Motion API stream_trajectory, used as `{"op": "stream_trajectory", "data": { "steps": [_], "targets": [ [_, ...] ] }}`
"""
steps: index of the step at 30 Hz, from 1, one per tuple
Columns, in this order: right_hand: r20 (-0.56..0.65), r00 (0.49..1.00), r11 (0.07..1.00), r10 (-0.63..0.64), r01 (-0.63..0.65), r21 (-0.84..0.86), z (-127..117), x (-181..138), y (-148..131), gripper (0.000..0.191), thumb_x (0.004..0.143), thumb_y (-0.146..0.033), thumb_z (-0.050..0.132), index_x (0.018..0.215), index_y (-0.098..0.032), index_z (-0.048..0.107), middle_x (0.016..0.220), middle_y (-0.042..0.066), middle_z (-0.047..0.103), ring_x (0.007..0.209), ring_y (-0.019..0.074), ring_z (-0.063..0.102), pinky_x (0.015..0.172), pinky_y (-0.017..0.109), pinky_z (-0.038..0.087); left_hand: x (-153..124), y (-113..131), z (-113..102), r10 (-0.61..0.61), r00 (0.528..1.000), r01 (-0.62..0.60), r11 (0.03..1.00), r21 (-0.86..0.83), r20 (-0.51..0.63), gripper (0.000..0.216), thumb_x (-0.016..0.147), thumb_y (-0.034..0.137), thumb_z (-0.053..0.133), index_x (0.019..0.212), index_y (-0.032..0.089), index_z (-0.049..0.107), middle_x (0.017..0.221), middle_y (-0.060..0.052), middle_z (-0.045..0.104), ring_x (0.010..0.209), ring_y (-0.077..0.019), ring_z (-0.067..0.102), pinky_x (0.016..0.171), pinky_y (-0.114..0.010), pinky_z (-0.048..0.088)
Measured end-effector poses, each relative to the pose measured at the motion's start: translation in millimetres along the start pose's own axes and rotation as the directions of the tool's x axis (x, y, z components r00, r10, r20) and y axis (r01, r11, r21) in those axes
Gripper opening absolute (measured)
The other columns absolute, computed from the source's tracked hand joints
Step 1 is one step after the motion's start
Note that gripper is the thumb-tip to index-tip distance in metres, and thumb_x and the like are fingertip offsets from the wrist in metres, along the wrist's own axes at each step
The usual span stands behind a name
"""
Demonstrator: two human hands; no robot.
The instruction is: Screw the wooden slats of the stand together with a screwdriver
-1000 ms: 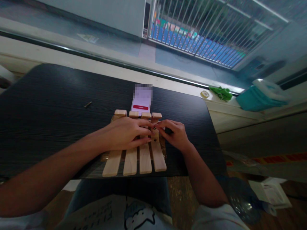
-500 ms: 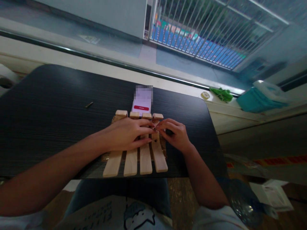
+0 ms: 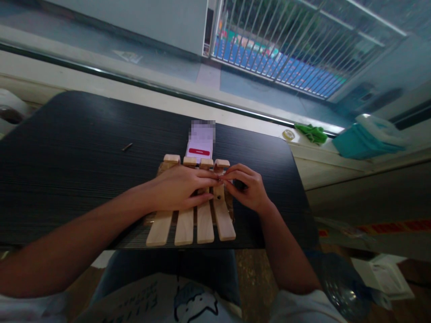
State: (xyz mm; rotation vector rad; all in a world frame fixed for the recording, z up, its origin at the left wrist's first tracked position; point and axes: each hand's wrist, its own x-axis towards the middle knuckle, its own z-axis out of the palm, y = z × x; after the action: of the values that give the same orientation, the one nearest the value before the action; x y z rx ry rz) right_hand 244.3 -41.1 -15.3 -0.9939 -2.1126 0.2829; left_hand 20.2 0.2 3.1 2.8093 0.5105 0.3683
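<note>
Several pale wooden slats with curled far ends lie side by side before me, narrow gaps between them; the rightmost slat has a dark round hole. My left hand lies palm down across the slats, fingers stretched to the right, fingertips at the rightmost slat. From the right, my right hand meets those fingertips with thumb and forefinger pinched just above that slat's hole. A tiny dark piece shows between the fingertips, too small to name. Under the slats a brown, shiny sheet peeks out, mostly covered.
A lit phone lies just beyond the slats on the black table. Further left is a small thin metal piece. On the sill sit a tape roll, a green cloth and a teal bin. A large clear bottle stands on the floor.
Both hands stay in nearly the same spot. The right fingertips have closed in slightly around the tiny piece, which shows less now. The view has shifted a little.
</note>
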Motion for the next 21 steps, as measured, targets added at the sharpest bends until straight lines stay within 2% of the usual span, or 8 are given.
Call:
{"op": "stream_trajectory", "data": {
  "steps": [3,5,7,9,11,13,16,21],
  "targets": [
    [-0.041,0.999,0.999,0.025,-0.025,0.022,-2.9,0.1,0.0,0.010,0.087,-0.020,0.058,0.088,-0.020,0.068,0.083,0.004,0.070,0.075,0.0134,0.066,0.064,0.027,0.054,0.4,-0.1,0.2,-0.001,1.000,0.001,1.000,-0.019,0.006,0.034,0.095,0.032,0.052,0.122,0.017,0.067,0.131,-0.007,0.064,0.116,-0.0226,0.065,0.099,-0.036,0.053],
    [-0.146,0.985,0.994,0.095,-0.085,0.070,-7.1,-0.4,0.0,0.013,0.089,-0.023,0.055,0.084,-0.020,0.067,0.079,0.003,0.069,0.070,0.0129,0.064,0.062,0.028,0.052,0.3,-0.2,0.4,-0.007,1.000,0.007,0.999,-0.037,0.006,0.036,0.096,0.032,0.051,0.126,0.019,0.065,0.131,-0.006,0.065,0.118,-0.0218,0.063,0.101,-0.036,0.052],
    [-0.308,0.936,0.981,0.173,-0.134,0.142,-13.1,-0.9,-0.5,0.025,0.093,-0.029,0.050,0.076,-0.020,0.066,0.074,0.002,0.067,0.064,0.0121,0.062,0.059,0.028,0.050,-0.2,-0.3,0.7,-0.019,1.000,0.020,0.999,-0.047,0.012,0.037,0.096,0.032,0.050,0.129,0.020,0.063,0.131,-0.005,0.065,0.119,-0.0214,0.062,0.101,-0.036,0.051],
    [-0.468,0.861,0.977,0.199,-0.134,0.168,-20.0,-0.7,-2.4,0.037,0.095,-0.039,0.044,0.071,-0.020,0.065,0.065,0.000,0.063,0.059,0.0116,0.057,0.054,0.027,0.045,-0.6,-0.4,0.6,-0.034,0.999,0.036,0.998,-0.048,0.030,0.038,0.096,0.032,0.050,0.130,0.020,0.062,0.131,-0.005,0.064,0.120,-0.0214,0.062,0.101,-0.036,0.051],
    [-0.565,0.799,0.978,0.205,-0.149,0.144,-26.1,1.4,-6.3,0.043,0.096,-0.045,0.041,0.068,-0.021,0.063,0.056,-0.002,0.057,0.049,0.0095,0.051,0.045,0.025,0.038,-0.8,-0.5,0.4,-0.047,0.998,0.049,0.998,-0.046,0.045,0.038,0.096,0.033,0.049,0.129,0.021,0.063,0.132,-0.004,0.064,0.120,-0.0214,0.062,0.101,-0.036,0.051],
    [-0.616,0.767,0.983,0.179,-0.162,0.084,-30.0,5.9,-12.1,0.045,0.095,-0.048,0.042,0.064,-0.021,0.060,0.053,-0.003,0.055,0.045,0.0083,0.048,0.042,0.025,0.035,-0.7,-0.5,0.2,-0.054,0.997,0.056,0.997,-0.044,0.049,0.038,0.096,0.034,0.049,0.130,0.022,0.062,0.133,-0.003,0.063,0.121,-0.0214,0.061,0.101,-0.036,0.050],
    [-0.611,0.780,0.985,0.138,-0.172,0.003,-31.3,16.2,-21.3,0.046,0.094,-0.050,0.045,0.059,-0.021,0.056,0.049,-0.004,0.050,0.043,0.0074,0.043,0.042,0.025,0.033,-0.2,-0.6,0.2,-0.058,0.997,0.060,0.997,-0.038,0.047,0.039,0.096,0.035,0.048,0.131,0.023,0.061,0.132,-0.003,0.064,0.121,-0.0214,0.061,0.101,-0.035,0.050],
    [-0.541,0.836,0.986,0.091,-0.153,-0.071,-26.8,35.4,-25.5,0.045,0.093,-0.052,0.045,0.062,-0.022,0.055,0.050,-0.005,0.049,0.043,0.0068,0.041,0.043,0.026,0.033,0.6,-1.0,1.8,-0.042,0.999,0.043,0.998,-0.037,0.028,0.039,0.096,0.034,0.048,0.131,0.023,0.062,0.130,-0.003,0.065,0.119,-0.0220,0.062,0.099,-0.037,0.051]
  ]
}}
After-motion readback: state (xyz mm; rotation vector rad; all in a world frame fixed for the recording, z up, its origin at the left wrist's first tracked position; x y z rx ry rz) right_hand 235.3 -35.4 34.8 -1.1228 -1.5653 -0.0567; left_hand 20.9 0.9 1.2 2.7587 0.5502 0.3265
